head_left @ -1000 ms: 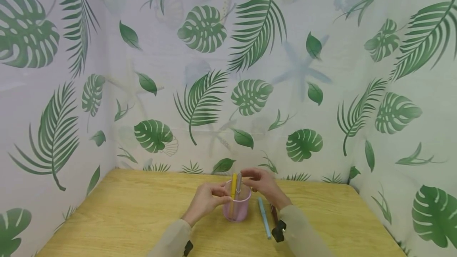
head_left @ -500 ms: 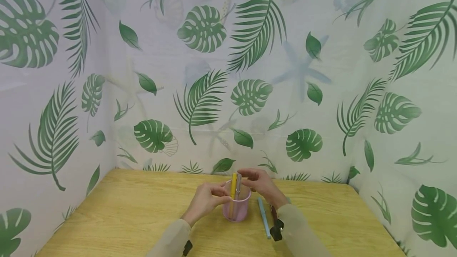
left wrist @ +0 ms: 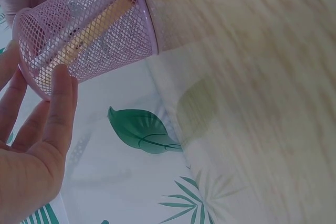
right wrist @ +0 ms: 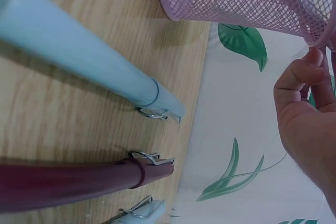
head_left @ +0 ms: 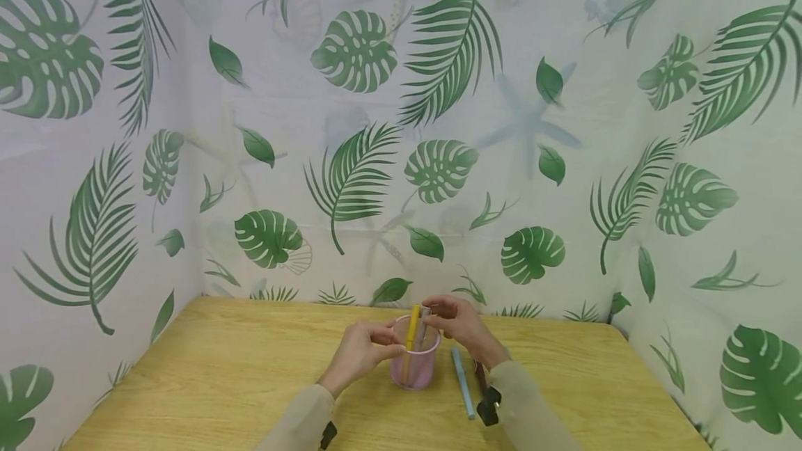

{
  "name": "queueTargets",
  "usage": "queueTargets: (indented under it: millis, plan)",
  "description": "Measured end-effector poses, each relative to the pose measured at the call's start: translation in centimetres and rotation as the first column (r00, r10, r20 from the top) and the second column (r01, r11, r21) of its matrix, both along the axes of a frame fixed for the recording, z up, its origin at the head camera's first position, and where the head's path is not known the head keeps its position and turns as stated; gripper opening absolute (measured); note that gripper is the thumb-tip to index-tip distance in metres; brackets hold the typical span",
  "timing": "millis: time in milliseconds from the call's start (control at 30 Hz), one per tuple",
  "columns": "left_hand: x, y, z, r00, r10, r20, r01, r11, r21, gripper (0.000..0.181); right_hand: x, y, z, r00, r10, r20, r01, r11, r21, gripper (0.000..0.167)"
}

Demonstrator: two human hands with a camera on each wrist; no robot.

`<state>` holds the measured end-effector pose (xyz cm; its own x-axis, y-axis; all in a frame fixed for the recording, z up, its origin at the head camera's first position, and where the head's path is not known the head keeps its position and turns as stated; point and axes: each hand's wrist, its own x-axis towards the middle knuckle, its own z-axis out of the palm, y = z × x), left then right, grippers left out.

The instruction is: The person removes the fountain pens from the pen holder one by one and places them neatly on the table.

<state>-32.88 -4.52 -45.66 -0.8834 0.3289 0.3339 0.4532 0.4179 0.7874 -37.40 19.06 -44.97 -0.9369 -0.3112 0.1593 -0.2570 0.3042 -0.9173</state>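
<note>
Standing at lower centre of the head frame, the pink cup (head_left: pixel 422 370) is held by the left grip (head_left: pixel 362 353), seemingly for steadiness; the grey pen (head_left: pixel 422 330) inside is pinched by the right grip (head_left: pixel 464 326).

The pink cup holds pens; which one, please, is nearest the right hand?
The grey pen, right by the right hand; the yellow pen is left of it, farther from that hand.

Pink mesh cup (head_left: pixel 413 370), yellow pen (head_left: pixel 413 326), grey pen (head_left: pixel 422 327)
Right, pale-blue pen (head_left: pixel 463 383) and maroon pen (right wrist: pixel 73 184); yellow wood-grain table (head_left: pixel 250 367); far, white wall (head_left: pixel 294 159) printed with green leaves (head_left: pixel 356 51).
</note>
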Motion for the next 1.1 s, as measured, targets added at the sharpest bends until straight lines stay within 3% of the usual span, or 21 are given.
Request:
queueTargets:
  millis: [367, 600, 767, 933, 1100]
  plan:
    - [-0.1, 0.0, 0.0, 1.000, -0.001, -0.022, 0.001, 1.000, -0.007, 0.012, 0.5, -0.1, 0.4, 0.998, -0.061, 0.013, 0.062, 0.997, -0.035, 0.026]
    - [0.0, 0.0, 0.0, 1.000, 0.012, -0.009, -0.012, 1.000, -0.017, 0.018, 0.2, 0.8, 0.5, 0.997, 0.073, -0.037, -0.075, 0.996, -0.057, 0.027]
    - [0.1, 0.0, 0.0, 1.000, 0.008, 0.008, -0.008, 1.000, -0.015, 0.019, 0.3, 1.8, 0.5, 0.982, 0.189, 0.000, -0.188, 0.980, -0.064, 0.034]
    - [0.2, -0.1, 0.1, 1.000, 0.010, 0.018, -0.010, 1.000, -0.016, 0.016, 0.2, 2.4, 0.5, 0.977, 0.211, 0.041, -0.208, 0.977, -0.051, 0.038]
    - [0.2, -0.1, 0.1, 1.000, 0.005, 0.014, -0.005, 1.000, -0.014, 0.016, 0.5, 2.2, 0.6, 0.982, 0.189, -0.002, -0.189, 0.982, -0.015, 0.037]
